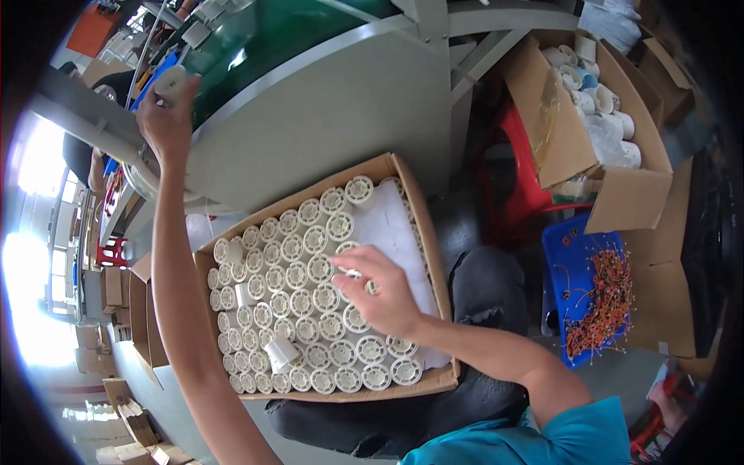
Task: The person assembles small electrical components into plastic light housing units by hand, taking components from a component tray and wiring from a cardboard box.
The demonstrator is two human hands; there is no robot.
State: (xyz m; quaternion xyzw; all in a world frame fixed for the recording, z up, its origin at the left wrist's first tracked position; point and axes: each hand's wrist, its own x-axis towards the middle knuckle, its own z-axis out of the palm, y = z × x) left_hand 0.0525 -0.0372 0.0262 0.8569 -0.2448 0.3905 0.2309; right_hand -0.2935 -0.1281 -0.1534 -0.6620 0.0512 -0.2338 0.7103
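My left hand [165, 128] is raised at the upper left, by the edge of the green conveyor belt. Its fingers close around a white plastic cylinder [171, 80]. My right hand [382, 292] hovers over the cardboard box [409, 172] in front of me, fingers apart and curved just above the parts. Rows of white round caps [307, 331] with slotted tops fill most of that box. Two loose pieces lie tipped on top, one being a white cylinder [284, 353] near the front. A white sheet [392, 225] shows along the box's right side.
The conveyor belt [271, 35] runs across the top behind a grey panel. At right, an open carton [559, 147] of white cylinders sits on a red stool [511, 170]. Below it, a blue tray [559, 256] holds orange wired parts. Another person [77, 159] is at the far left.
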